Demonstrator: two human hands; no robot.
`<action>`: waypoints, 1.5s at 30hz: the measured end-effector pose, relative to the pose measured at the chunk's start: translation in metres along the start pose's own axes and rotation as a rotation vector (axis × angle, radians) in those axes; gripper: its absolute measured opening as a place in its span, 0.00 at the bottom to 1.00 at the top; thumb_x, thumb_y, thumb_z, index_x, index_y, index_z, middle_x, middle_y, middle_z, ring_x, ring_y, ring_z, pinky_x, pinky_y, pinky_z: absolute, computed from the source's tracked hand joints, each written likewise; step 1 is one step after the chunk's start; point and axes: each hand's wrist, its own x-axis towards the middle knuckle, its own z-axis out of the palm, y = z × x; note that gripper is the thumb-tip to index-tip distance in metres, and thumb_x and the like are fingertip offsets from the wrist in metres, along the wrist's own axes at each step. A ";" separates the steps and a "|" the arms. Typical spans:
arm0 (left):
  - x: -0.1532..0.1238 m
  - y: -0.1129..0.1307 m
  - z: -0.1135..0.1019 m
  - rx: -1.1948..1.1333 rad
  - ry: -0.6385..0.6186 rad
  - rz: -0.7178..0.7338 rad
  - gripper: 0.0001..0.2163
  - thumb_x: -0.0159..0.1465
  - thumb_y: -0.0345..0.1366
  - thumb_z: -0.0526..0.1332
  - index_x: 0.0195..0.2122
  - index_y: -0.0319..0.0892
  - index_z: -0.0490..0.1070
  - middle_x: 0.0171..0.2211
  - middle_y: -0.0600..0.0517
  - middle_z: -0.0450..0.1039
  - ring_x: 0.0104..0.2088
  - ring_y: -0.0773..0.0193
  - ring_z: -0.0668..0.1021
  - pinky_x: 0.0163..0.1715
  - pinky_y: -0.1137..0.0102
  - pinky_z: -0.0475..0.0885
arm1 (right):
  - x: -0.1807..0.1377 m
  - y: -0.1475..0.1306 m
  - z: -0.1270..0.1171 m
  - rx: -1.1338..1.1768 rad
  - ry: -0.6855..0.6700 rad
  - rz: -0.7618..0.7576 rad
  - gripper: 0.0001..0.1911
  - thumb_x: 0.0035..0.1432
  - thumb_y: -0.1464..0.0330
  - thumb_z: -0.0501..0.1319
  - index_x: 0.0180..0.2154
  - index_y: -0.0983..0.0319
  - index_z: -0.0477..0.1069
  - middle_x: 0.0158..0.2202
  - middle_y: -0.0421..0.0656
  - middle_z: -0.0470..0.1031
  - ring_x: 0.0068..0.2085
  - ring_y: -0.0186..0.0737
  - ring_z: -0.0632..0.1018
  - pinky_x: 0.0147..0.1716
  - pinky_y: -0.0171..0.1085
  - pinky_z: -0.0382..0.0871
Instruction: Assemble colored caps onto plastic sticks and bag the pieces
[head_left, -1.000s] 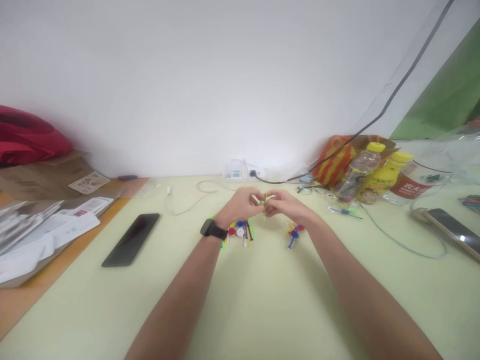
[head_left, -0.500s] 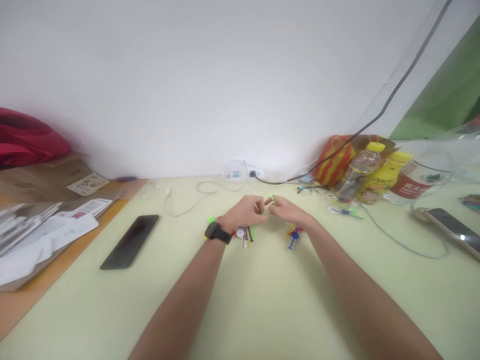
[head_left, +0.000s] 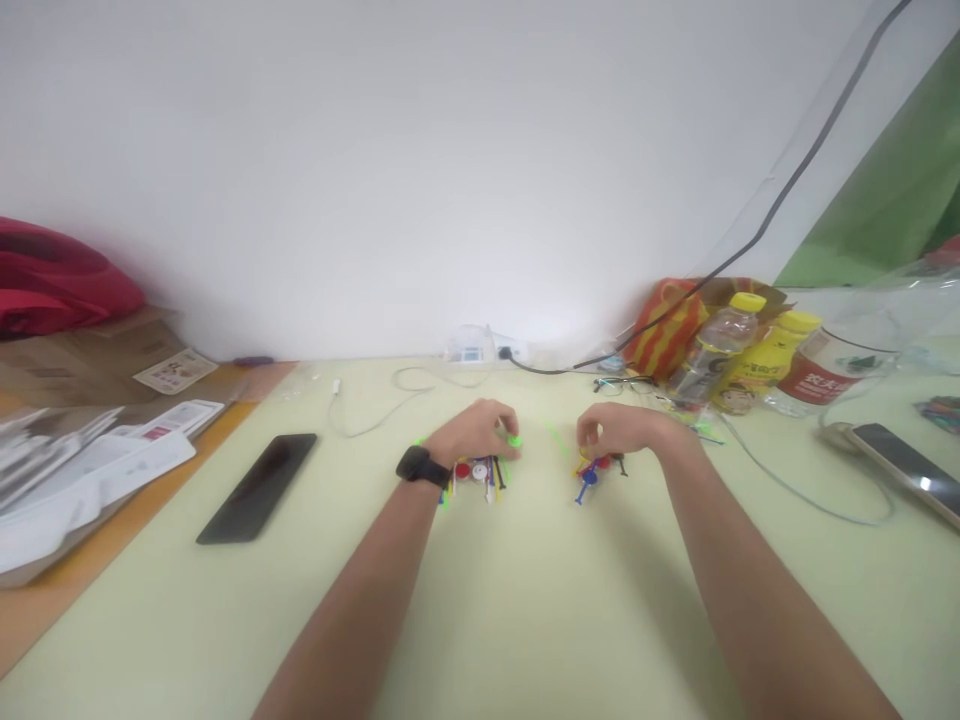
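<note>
My left hand [head_left: 484,432], with a black watch on its wrist, pinches a small bright green round plastic piece [head_left: 515,441] between thumb and fingers. Under it lies a row of small plastic pieces with round heads and thin stems, among them a red one [head_left: 463,471] and a white one [head_left: 480,471]. My right hand [head_left: 611,430] is curled down over a second small pile, where a blue piece [head_left: 590,478] sticks out towards me. What its fingertips grip is hidden. A thin green stick [head_left: 556,437] lies just left of the right hand.
To the left are a black phone [head_left: 257,488], papers [head_left: 161,445] and a cardboard box [head_left: 82,365]. Bottles [head_left: 724,335], a striped bag [head_left: 660,325], eyeglasses [head_left: 619,384] and another phone [head_left: 904,465] stand or lie at the right. A white cable [head_left: 379,412] runs along the back.
My hands were together over green pieces and have now parted. The right hand moved right and down to the right pile; the left stayed by the left row with the green round piece.
</note>
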 end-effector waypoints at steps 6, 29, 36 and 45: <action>-0.004 -0.001 -0.004 0.007 -0.087 -0.004 0.17 0.45 0.37 0.75 0.37 0.46 0.79 0.41 0.51 0.78 0.38 0.56 0.80 0.33 0.69 0.71 | -0.003 0.000 -0.001 0.013 -0.076 0.063 0.06 0.43 0.70 0.69 0.29 0.61 0.77 0.27 0.42 0.79 0.28 0.39 0.76 0.26 0.36 0.64; 0.005 0.043 0.000 -0.218 0.268 0.294 0.17 0.63 0.41 0.69 0.53 0.49 0.77 0.53 0.50 0.78 0.43 0.60 0.80 0.45 0.65 0.76 | 0.023 -0.030 0.017 0.880 0.353 -0.403 0.22 0.45 0.68 0.72 0.43 0.57 0.69 0.34 0.38 0.77 0.34 0.39 0.77 0.32 0.37 0.68; 0.007 0.044 0.000 -0.355 0.234 0.320 0.11 0.61 0.42 0.72 0.41 0.41 0.81 0.39 0.48 0.82 0.40 0.60 0.82 0.46 0.66 0.77 | 0.017 -0.022 0.016 0.981 0.129 -0.437 0.18 0.49 0.66 0.72 0.43 0.59 0.74 0.35 0.41 0.79 0.38 0.40 0.79 0.41 0.39 0.71; 0.006 0.042 0.003 -0.408 0.234 0.265 0.07 0.64 0.36 0.67 0.40 0.40 0.79 0.37 0.48 0.82 0.38 0.60 0.84 0.44 0.66 0.79 | 0.018 -0.028 0.019 0.988 0.103 -0.449 0.13 0.51 0.67 0.68 0.40 0.59 0.72 0.34 0.41 0.79 0.40 0.41 0.80 0.50 0.44 0.73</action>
